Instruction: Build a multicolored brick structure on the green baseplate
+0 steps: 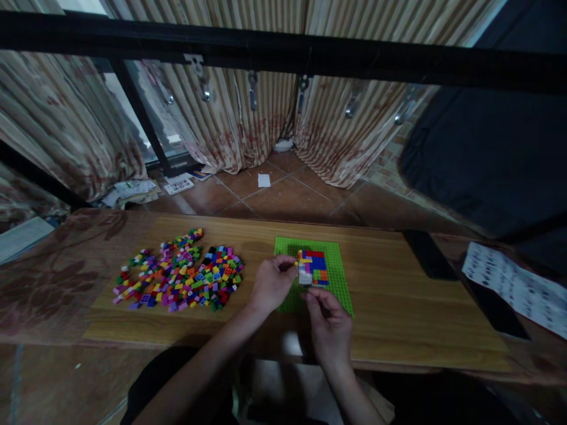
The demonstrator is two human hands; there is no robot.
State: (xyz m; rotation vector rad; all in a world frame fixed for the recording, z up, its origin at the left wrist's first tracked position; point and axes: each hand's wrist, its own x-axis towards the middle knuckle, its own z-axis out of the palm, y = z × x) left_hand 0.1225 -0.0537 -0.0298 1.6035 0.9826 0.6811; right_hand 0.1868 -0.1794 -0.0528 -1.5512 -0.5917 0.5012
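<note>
A low block of coloured toy bricks [313, 267], with red, blue, orange, yellow and white parts, stands on a green studded baseplate [339, 283]. My left hand [272, 286] is closed in a pinch at the block's left side. Its fingertips are at or very near the bricks, and what lies between them is too small to make out. Just below the block's front edge, the thumb and fingers of my right hand [330, 324] are pinched together over the baseplate. Whatever they hold is hidden or too small to name.
Left of the baseplate spreads a large heap of loose bricks [177, 274] on the wooden board [398, 313]. A dark flat object [429, 255] lies at the right, with a printed sheet [516, 286] beyond it. A black bar [283, 38] crosses above the far side.
</note>
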